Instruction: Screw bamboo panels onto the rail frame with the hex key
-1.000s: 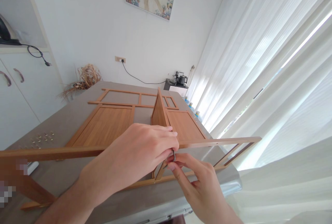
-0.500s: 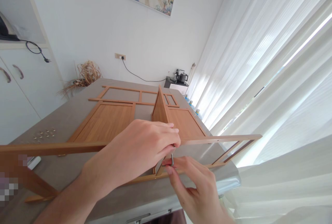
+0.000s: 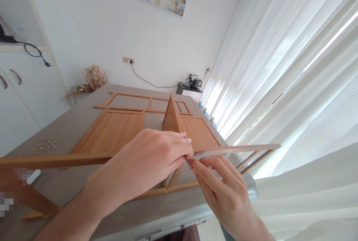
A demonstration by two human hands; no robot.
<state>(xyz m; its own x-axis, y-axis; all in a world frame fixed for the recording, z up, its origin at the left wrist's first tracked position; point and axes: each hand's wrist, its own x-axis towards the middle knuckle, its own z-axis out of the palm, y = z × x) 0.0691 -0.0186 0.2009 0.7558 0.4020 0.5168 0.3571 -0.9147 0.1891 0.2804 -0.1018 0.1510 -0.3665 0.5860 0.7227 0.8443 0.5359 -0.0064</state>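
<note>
My left hand [image 3: 156,155] is closed over the junction of a wooden frame [image 3: 212,152] and an upright wooden panel [image 3: 171,116], its fingers wrapped round the wood. Just below those fingertips, my right hand [image 3: 226,185] pinches a small metal hex key [image 3: 189,162] between thumb and forefinger. The key's upper end reaches the joint under my left fingers, where its tip is hidden. The frame stands along the near side of the table, its rails running out to the left and right of my hands.
On the grey table [image 3: 81,118] lie a flat wooden panel [image 3: 114,129], an open wooden frame [image 3: 128,101] and several small screws [image 3: 44,145] at the left. A white object [image 3: 33,176] rests behind the frame's left end. White curtains [image 3: 279,66] hang to the right.
My right hand has swung the hex key's outer end up and to the right, and now sits further right. My left hand keeps its hold on the joint.
</note>
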